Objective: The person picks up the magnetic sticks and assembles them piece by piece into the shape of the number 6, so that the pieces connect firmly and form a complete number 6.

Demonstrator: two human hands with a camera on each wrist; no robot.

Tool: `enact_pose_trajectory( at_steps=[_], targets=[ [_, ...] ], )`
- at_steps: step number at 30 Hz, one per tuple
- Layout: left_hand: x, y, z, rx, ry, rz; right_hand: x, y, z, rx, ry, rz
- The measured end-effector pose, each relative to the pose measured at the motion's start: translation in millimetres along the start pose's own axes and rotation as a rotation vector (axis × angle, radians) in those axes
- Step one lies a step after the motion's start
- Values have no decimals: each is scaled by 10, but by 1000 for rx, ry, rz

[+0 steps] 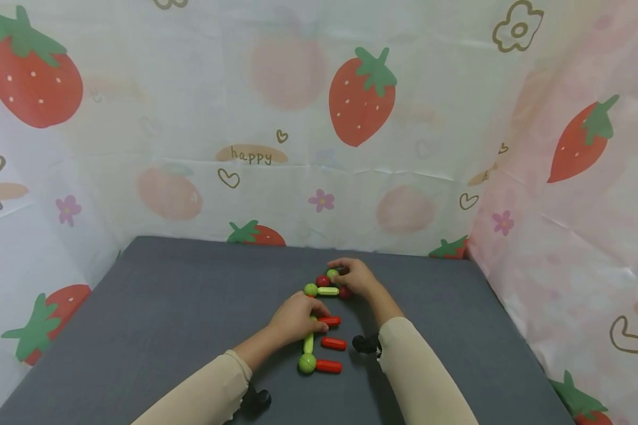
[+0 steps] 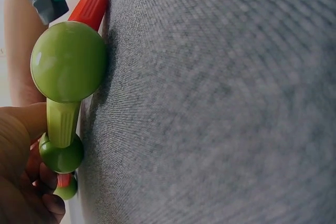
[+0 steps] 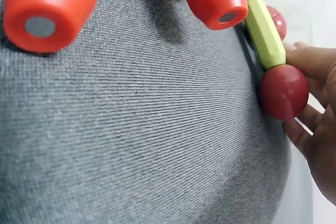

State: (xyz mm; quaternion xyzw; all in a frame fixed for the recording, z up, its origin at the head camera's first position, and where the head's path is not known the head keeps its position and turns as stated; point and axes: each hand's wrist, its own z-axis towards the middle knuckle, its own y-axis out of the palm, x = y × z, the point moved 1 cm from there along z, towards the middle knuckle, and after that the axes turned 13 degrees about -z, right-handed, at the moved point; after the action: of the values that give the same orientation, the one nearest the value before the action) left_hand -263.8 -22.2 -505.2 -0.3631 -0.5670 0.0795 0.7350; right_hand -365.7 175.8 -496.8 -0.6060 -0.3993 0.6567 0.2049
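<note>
My left hand (image 1: 295, 319) grips a green ball (image 2: 62, 156) midway along a row of magnetic building pieces. Its thumb lies by a light green rod (image 2: 63, 121), which runs to a nearer green ball (image 1: 307, 363). At the far end of the row, my right hand (image 1: 358, 277) pinches a small green ball (image 1: 332, 274) between thumb and fingers. A dark red ball (image 1: 322, 281) sits beside that one. Under the right hand, another dark red ball (image 3: 284, 92) joins a light green rod (image 1: 328, 291), whose left end meets a green ball (image 1: 311, 290).
Red rods (image 1: 328, 366) point right from the row; a middle red rod (image 1: 334, 343) lies apart from it. Dark wrist devices (image 1: 365, 343) hang under both sleeves. The grey table (image 1: 191, 307) is backed by a strawberry-print curtain (image 1: 298, 195).
</note>
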Motion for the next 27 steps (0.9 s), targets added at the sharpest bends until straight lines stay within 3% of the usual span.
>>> enact_pose_trajectory(
  at_steps=[15, 22, 27],
  targets=[
    [2, -6, 3, 8, 0, 5, -8, 6, -5, 19, -11, -27],
    [-11, 7, 1, 5, 22, 9, -47, -105, -101, 107, 36, -22],
    [-8, 3, -3, 6, 5, -5, -119, -263, -253, 179, 21, -22]
  ],
)
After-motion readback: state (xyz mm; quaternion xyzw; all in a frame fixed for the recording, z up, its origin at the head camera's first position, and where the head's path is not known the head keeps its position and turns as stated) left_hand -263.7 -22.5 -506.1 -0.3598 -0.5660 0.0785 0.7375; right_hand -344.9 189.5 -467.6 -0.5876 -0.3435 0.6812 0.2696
